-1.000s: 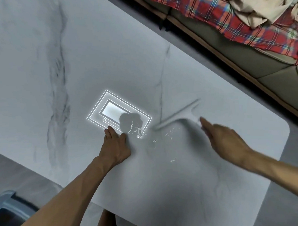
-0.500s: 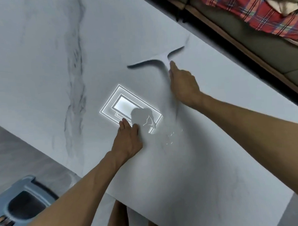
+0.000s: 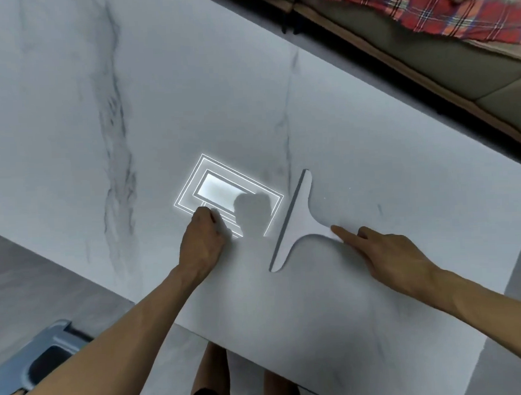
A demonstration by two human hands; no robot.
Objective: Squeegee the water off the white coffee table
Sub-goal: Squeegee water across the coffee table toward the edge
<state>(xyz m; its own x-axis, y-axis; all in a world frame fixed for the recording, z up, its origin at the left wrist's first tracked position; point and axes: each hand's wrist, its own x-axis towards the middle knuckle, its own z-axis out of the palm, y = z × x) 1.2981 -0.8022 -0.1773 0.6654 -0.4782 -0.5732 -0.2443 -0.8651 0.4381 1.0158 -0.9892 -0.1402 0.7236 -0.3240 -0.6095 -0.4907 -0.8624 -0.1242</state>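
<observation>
While right hand (image 3: 396, 257) grips squeegee (image 3: 296, 222) handle, left hand (image 3: 201, 241) curled, empty, on bench (image 3: 69, 86): wiping stroke likely. Next: even-pressure pull to edge.

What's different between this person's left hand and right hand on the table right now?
The right hand holds the squeegee by its handle; the left hand holds nothing. The right hand's index finger points along the handle; the left hand's fingers are curled under. The left hand sits by the bright light reflection, the right hand beyond the blade. Both are low over the white table.
</observation>
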